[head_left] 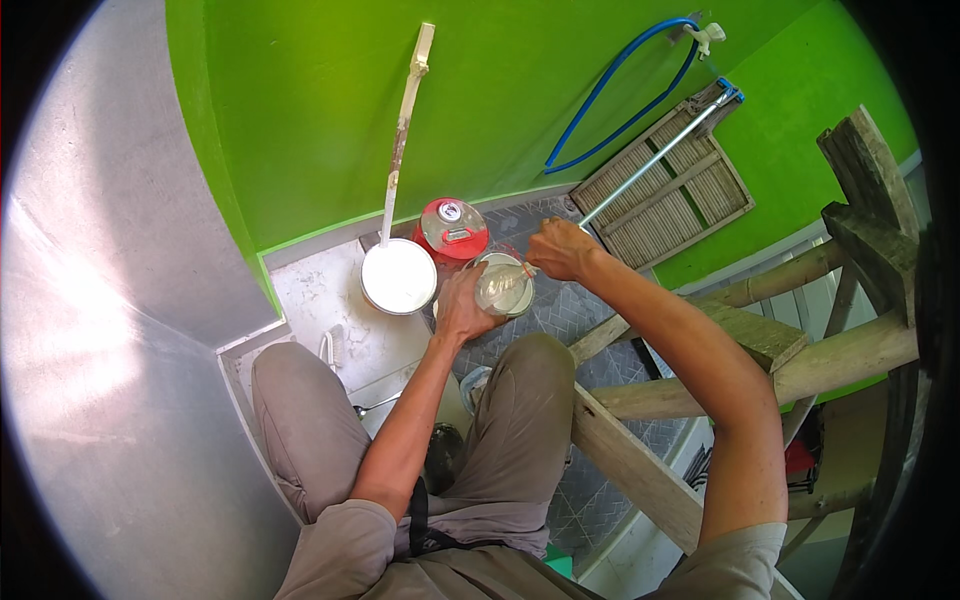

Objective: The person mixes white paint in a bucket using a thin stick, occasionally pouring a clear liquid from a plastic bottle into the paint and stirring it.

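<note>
I see the green wall (330,110) behind everything, with a wooden frame (850,358) off to the right. On the floor (318,290), a round white tub (398,275) stands near a red tub (436,236). Just beside them is a clear container (503,287): the grip of the left hand (466,308) curls around its side; the right hand (562,249) is closed, on what I cannot tell.
</note>
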Tool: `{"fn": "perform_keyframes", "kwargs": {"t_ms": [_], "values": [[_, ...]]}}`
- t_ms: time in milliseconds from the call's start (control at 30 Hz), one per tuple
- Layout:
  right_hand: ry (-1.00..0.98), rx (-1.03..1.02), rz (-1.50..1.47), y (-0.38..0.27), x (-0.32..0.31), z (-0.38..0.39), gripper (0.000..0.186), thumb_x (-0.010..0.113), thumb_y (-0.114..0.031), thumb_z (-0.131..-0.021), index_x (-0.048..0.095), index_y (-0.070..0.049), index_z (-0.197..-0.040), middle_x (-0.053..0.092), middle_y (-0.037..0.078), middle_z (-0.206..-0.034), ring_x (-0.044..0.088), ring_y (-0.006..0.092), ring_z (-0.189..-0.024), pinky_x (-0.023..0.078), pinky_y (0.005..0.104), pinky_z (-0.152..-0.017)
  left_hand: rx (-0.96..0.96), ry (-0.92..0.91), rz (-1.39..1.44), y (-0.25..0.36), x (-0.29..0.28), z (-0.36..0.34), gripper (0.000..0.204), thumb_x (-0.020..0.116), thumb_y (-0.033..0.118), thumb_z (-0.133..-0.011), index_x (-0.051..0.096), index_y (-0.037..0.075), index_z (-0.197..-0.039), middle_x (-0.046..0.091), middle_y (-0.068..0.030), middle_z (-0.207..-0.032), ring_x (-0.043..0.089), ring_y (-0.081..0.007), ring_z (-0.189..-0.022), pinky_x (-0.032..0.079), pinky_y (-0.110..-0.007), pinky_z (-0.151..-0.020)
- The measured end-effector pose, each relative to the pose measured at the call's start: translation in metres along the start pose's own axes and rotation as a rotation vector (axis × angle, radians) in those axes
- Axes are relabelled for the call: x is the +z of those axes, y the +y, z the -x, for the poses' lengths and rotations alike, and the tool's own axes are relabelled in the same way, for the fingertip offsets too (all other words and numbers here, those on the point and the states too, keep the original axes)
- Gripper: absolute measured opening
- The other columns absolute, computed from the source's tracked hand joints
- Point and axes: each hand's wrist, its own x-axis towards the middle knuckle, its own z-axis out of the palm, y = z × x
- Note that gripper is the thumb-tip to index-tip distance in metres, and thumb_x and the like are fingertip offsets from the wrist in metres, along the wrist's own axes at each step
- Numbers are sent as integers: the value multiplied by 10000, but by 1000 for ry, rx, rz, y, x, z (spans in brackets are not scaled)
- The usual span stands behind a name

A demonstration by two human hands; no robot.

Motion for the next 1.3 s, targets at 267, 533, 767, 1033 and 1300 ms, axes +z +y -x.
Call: {"fn": "perform_keyframes", "kwargs": {"t_ms": [267,533,767,1033,1300], "values": [[-8,1,3,1,0,-1,226,636,-254,-953,846,-185,-910,802,98,-1002,771,337,-1000,603,440,-864,-5,0,6,2,-1,-1,989,1001,366,-560,626,-20,-1389,700,-239,-1289,663,-413,-1178,532,-496,-1013],[19,1,-9,2,7,-1,226,635,-228,-944,845,-164,-889,802,113,-977,772,337,-986,600,441,-863,-30,-9,9,2,1,-1,976,997,366,-560,632,-17,-1381,696,-254,-1282,663,-421,-1180,534,-500,-1014],[12,-1,-2,2,5,-2,225,638,-225,-939,843,-151,-887,802,118,-974,776,334,-978,604,443,-837,-28,-15,2,1,0,-1,973,991,353,-558,631,-30,-1377,687,-256,-1304,658,-424,-1198,532,-500,-1026],[7,-1,-14,1,2,-3,228,644,-247,-941,846,-151,-895,805,115,-986,776,331,-980,604,438,-841,-22,-13,4,2,-2,-1,974,992,352,-561,628,-33,-1377,683,-255,-1316,657,-422,-1207,531,-499,-1032],[-1,4,-16,1,4,-2,233,655,-283,-945,852,-164,-913,805,108,-985,773,331,-987,600,436,-858,-20,-15,-5,1,-2,-1,978,994,363,-565,625,-26,-1382,692,-249,-1298,664,-421,-1175,534,-502,-1014]]}}
